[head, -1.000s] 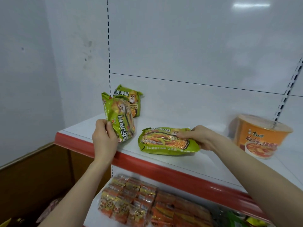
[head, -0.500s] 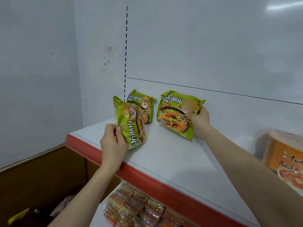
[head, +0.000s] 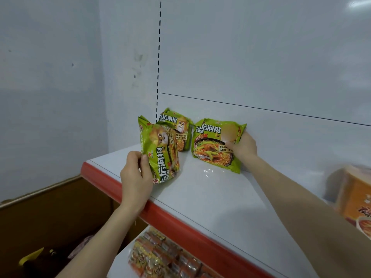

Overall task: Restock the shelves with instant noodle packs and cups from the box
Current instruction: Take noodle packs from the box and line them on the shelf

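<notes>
Around: blurred orange cup (head: 355, 199) at 3 o'clock on the shelf (head: 210, 197); box (head: 50, 217) at 8 o'clock.
In the way: rear pack (head: 178, 129) leans just behind the left pack (head: 160, 153).
Left pack: shelf front, long axis near vertical; left hand (head: 136, 177) fingers curl round its edge.
Right pack (head: 214, 145): face forward at the back panel; right hand (head: 244, 146) pinches its 3 o'clock edge.
Change: a second ago the right pack lay flat; now it stands.
</notes>
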Available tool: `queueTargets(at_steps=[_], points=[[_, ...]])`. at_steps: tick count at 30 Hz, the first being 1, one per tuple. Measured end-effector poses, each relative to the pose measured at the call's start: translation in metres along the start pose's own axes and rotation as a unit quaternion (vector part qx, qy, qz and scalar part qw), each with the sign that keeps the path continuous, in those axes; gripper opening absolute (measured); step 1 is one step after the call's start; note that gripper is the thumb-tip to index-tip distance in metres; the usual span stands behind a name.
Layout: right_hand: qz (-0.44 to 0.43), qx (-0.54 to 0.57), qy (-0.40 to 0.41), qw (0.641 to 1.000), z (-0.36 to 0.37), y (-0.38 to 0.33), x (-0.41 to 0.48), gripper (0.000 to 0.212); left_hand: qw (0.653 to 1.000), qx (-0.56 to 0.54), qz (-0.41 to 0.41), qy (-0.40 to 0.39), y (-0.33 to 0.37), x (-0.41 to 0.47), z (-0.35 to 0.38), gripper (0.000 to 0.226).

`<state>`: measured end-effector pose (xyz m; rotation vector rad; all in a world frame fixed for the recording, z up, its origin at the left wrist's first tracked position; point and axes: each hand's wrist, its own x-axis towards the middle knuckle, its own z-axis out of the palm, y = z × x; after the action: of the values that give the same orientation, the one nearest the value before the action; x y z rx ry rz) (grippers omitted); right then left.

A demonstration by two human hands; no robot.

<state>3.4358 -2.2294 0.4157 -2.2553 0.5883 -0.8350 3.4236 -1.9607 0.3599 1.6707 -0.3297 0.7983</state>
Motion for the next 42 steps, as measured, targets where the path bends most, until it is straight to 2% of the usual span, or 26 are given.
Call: queueTargets(at_steps=[3,10,15,26,33,36,38,39,42], points=[[0.011,0.004,0.0,1.0,0.001,0.002,0.001,0.05,1.0,0.0,0.005,0.001,0.001,0.0,0.001,0.013],[-0.023,-0.054,-0.006,0.998,0.002,0.003,-0.001,0.048,1.0,0.002,0.013,-0.004,0.002,0.0,0.0,0.012],[-0.003,-0.017,-0.003,1.0,0.002,0.004,-0.001,0.052,1.0,-0.001,0.013,-0.01,0.003,-0.001,0.0,0.012],[-0.009,0.01,0.021,1.0,0.011,0.001,-0.005,0.041,1.0,-0.012,0.006,-0.015,0.002,0.0,0.0,0.012],[0.032,0.007,-0.025,0.999,0.003,-0.002,-0.007,0.049,0.999,-0.005,0.026,-0.027,0.002,0.001,-0.002,0.013],[0.032,-0.004,0.042,0.999,-0.009,-0.007,-0.016,0.048,0.999,-0.006,0.042,-0.032,0.008,0.003,-0.003,0.013],[-0.006,0.018,0.103,0.994,-0.019,-0.014,-0.024,0.045,0.997,-0.006,0.068,-0.035,0.012,0.005,-0.005,0.014],[-0.027,0.046,0.109,0.993,-0.025,-0.02,-0.028,0.043,0.996,-0.006,0.077,-0.039,0.014,0.006,-0.006,0.014],[-0.048,0.15,0.028,0.987,-0.039,-0.044,-0.045,0.035,0.995,-0.023,0.083,-0.057,0.022,0.011,-0.01,0.013]])
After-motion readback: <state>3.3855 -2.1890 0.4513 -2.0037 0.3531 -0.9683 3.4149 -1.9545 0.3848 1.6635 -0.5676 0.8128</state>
